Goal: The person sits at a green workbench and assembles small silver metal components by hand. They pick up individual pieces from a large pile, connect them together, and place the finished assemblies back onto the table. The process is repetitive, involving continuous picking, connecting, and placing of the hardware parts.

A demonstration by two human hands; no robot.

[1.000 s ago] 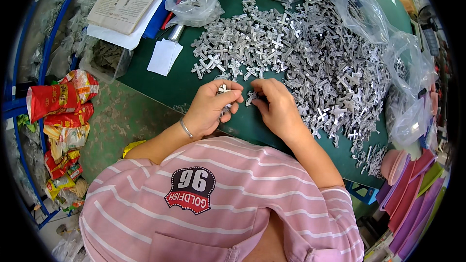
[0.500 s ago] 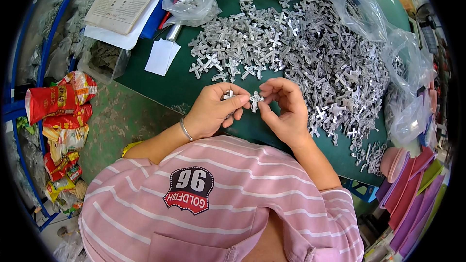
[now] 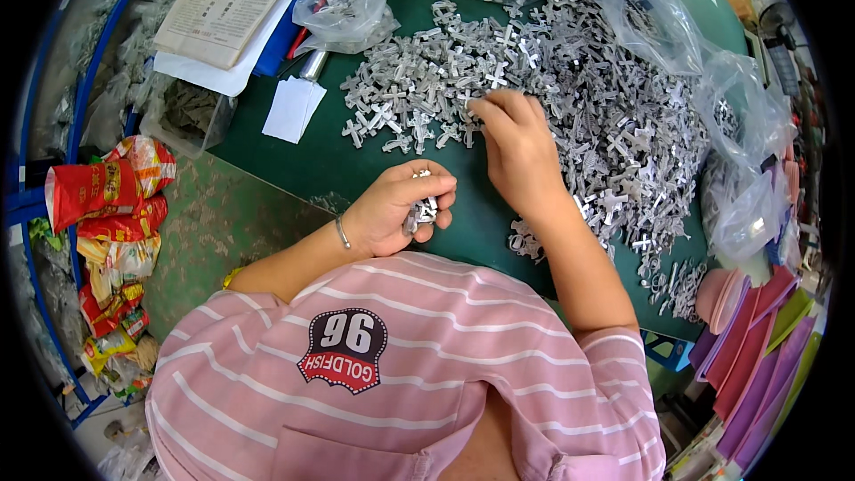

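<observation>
Several small silvery metal crosses (image 3: 422, 207) are cupped in my left hand (image 3: 398, 205), its fingers curled round them and the thumb over the top. My right hand (image 3: 518, 147) reaches to the near edge of the cross pile (image 3: 419, 80), back of the hand up. Its fingers are pinched together, with a bright bit of a metal cross at the tips; the hand hides most of it. To the right, the darker grey part of the pile (image 3: 623, 116) spreads over the green table (image 3: 356, 165).
Clear plastic bags (image 3: 655, 22) lie behind and right of the pile. A small bag of parts (image 3: 343, 4), white paper slips (image 3: 294, 109) and a printed sheet (image 3: 236, 0) sit at the far left. Coloured trays (image 3: 748, 330) stand right; red packets (image 3: 93, 191) hang left.
My right hand has left the left hand and moved forward to the pile. The cross once held up between both hands no longer shows there. My left hand has turned slightly, showing its crosses.
</observation>
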